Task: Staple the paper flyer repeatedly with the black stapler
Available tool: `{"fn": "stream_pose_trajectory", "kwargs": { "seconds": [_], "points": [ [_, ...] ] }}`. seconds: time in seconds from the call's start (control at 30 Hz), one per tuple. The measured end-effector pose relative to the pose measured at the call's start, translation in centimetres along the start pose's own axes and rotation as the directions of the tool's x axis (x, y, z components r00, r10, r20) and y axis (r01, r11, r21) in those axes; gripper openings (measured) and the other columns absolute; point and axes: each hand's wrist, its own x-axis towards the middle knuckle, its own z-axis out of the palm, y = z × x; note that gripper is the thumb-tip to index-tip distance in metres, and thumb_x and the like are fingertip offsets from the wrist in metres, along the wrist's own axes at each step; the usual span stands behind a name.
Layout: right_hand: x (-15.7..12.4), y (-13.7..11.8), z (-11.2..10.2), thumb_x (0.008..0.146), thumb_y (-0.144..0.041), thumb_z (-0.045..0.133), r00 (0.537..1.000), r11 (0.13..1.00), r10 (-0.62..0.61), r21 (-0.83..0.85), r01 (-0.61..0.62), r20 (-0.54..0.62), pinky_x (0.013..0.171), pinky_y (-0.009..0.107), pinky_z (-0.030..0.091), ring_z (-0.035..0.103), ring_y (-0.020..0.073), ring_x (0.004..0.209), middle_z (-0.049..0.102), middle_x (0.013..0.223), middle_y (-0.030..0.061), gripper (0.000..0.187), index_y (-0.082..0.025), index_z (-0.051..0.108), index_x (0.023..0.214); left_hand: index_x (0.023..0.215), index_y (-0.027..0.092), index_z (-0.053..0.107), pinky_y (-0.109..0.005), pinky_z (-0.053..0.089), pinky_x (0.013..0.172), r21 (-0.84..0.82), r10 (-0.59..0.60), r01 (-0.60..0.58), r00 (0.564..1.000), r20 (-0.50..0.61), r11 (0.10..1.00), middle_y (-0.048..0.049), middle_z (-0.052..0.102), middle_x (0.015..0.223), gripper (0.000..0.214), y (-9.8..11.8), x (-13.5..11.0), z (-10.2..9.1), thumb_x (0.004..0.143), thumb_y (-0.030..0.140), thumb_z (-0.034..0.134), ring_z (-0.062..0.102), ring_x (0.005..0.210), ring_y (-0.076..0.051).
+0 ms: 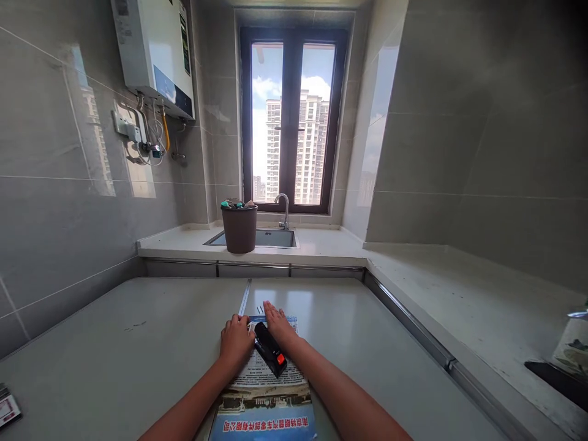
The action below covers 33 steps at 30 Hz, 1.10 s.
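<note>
A printed paper (271, 404), with blue areas, a building photo and red characters upside down to me, lies on the white table between my forearms. Across it rests a black stapler (269, 348) with an orange-red patch near its lower end. My left hand (236, 340) has its fingers bent over the paper's upper left edge, close beside the stapler. Stretched out over the upper right part, my right hand (279, 323) lies with fingers extended, right of the stapler's top. Just beyond the paper are a few small dark marks or bits.
A brown bucket (239, 229) with mixed contents stands at the sink (278, 239) under the window. The counter (436, 306) runs along the right, with a patterned container (572, 343) on it. At the table's lower left lies a small box (8, 409).
</note>
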Motion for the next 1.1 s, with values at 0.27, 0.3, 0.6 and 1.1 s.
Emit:
{"fn": "stream_pose_trajectory", "kwargs": {
  "seconds": [0.27, 0.3, 0.6, 1.1],
  "points": [
    [-4.4, 5.7, -6.0, 0.1, -0.018, 0.045, 0.963, 0.993, 0.087, -0.052, -0.104, -0.255, 0.107, 0.027, 0.044, 0.059, 0.0171, 0.124, 0.067, 0.131, 0.0066, 0.032, -0.022, 0.066, 0.123, 0.121, 0.019, 0.07, -0.039, 0.043, 0.096, 0.012, 0.037, -0.037, 0.999, 0.002, 0.999, -0.014, 0.062, 0.126, 0.033, 0.3, -0.6, -0.5, 0.093, 0.028, 0.057, 0.058, 0.117, -0.03],
    [-5.5, 7.3, -7.2, 0.101, -0.018, 0.045, 0.958, 0.983, 0.133, -0.09, -0.16, -0.253, 0.102, 0.027, 0.045, 0.061, 0.0181, 0.117, 0.069, 0.12, 0.0075, 0.027, -0.021, 0.07, 0.111, 0.121, 0.019, 0.07, -0.039, 0.043, 0.096, 0.008, 0.034, -0.034, 0.999, 0.003, 0.999, -0.0139, 0.062, 0.126, 0.032, 0.4, -0.6, -0.5, 0.093, 0.029, 0.057, 0.058, 0.118, -0.03],
    [-14.7, 21.1, -15.1, 0.097, -0.012, 0.045, 0.782, 0.768, 0.521, -0.211, -0.605, -0.343, 0.084, 0.031, 0.039, 0.063, 0.0256, 0.099, 0.071, 0.107, 0.02, 0.027, -0.009, 0.071, 0.101, 0.111, 0.017, 0.068, -0.038, 0.044, 0.094, 0.049, 0.042, -0.042, 0.999, -0.004, 0.998, -0.0145, 0.061, 0.122, 0.025, 0.4, -0.7, -0.3, 0.092, 0.029, 0.056, 0.059, 0.115, -0.029],
    [-14.5, 23.4, -15.0, 0.097, -0.024, 0.049, 0.756, 0.784, 0.565, -0.073, -0.617, -0.331, 0.069, 0.027, 0.033, 0.068, 0.0212, 0.092, 0.076, 0.102, 0.0096, 0.025, -0.019, 0.073, 0.099, 0.154, 0.023, 0.048, -0.073, 0.021, 0.115, 0.161, -0.234, 0.229, 0.972, 0.016, 0.96, -0.0208, 0.035, 0.164, 0.059, -4.2, 3.4, -0.2, 0.101, 0.047, 0.038, 0.026, 0.152, -0.047]
  ]
}}
